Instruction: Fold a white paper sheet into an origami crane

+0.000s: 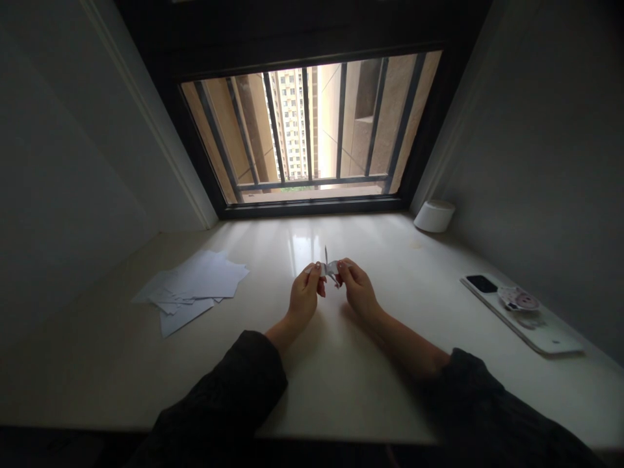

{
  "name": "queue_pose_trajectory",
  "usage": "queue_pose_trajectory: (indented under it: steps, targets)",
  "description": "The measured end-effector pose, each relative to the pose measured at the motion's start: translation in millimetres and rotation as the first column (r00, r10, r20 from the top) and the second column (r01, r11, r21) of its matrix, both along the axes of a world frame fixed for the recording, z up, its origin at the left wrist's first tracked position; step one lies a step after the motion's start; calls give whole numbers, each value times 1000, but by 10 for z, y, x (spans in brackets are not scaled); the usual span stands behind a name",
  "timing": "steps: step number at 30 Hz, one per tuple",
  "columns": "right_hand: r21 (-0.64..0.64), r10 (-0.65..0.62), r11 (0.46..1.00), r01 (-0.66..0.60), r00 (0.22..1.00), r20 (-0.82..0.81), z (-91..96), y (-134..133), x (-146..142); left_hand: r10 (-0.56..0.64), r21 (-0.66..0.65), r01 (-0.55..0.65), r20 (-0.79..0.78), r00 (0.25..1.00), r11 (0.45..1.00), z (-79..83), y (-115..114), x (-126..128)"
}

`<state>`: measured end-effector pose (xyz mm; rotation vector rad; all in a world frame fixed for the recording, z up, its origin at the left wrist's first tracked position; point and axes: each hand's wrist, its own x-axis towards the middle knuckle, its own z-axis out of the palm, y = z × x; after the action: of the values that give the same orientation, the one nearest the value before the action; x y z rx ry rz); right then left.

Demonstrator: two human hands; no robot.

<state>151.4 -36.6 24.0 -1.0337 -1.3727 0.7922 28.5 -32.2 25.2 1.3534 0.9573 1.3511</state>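
A small folded paper crane (331, 267) is held up between my two hands, above the middle of the white sill. One thin point of it sticks straight up, and smaller folds hang below. My left hand (307, 286) pinches its left side between thumb and fingers. On the opposite side, my right hand (357, 286) grips the other flap the same way. Fingertips cover part of the paper at both ends.
Loose white sheets of paper (199, 283) lie in a pile at left. A phone with a round grip (524, 315) rests at right. Behind it stands a white cylindrical object (433, 216) by the wall. A barred window (312, 130) closes the far side.
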Motion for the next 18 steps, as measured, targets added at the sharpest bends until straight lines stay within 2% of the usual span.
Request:
queue_pose_trajectory:
  steps: [10,18]
  targets:
    - [-5,27,1000,-27,994,-105,-45,16,-33,46,-104,-31,142,989,994,27,-30,43]
    - [-25,62,997,-67,985,-163,-57,23,-41,82,-113,-65,152,985,991,29,-46,51]
